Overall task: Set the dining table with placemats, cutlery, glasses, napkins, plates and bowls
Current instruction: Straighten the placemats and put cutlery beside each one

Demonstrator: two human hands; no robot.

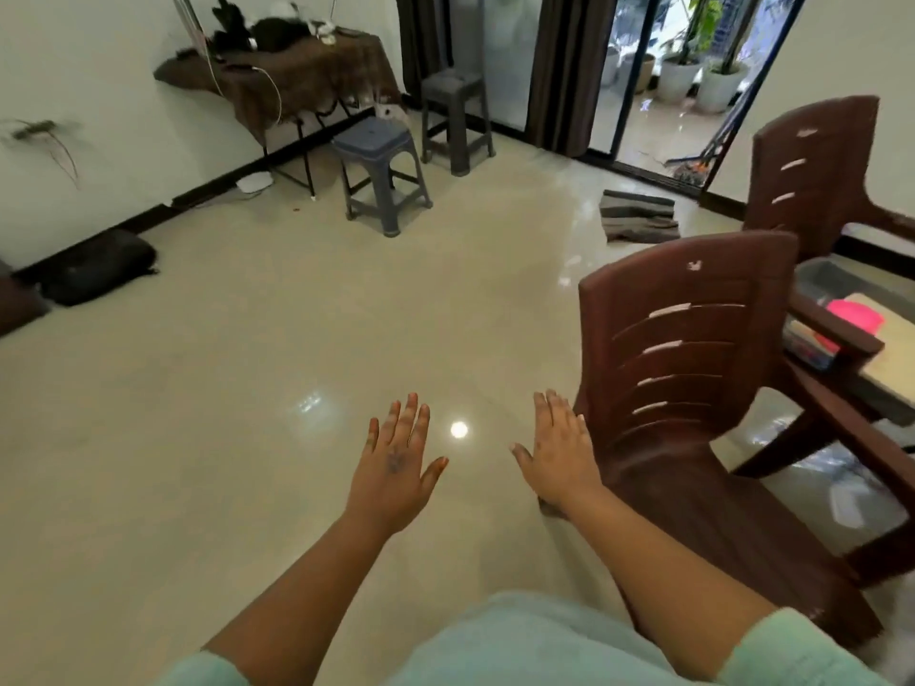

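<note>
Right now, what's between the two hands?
Head view: nothing but bare glossy floor with a round light reflection between the left hand and right hand. Both are open, holding nothing.

Pale mint-green short sleeves, bare forearms (left hand (396, 467) inked).

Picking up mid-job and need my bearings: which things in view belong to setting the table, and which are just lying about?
Belongs to the job:
- dining table, only its edge in view at right
- pink item on it, too blurred to identify
- two brown chairs
- left hand and right hand, both holding nothing

Lying about:
- two grey stools
- cloth-covered side table
- black bag
- folded grey mat
</note>
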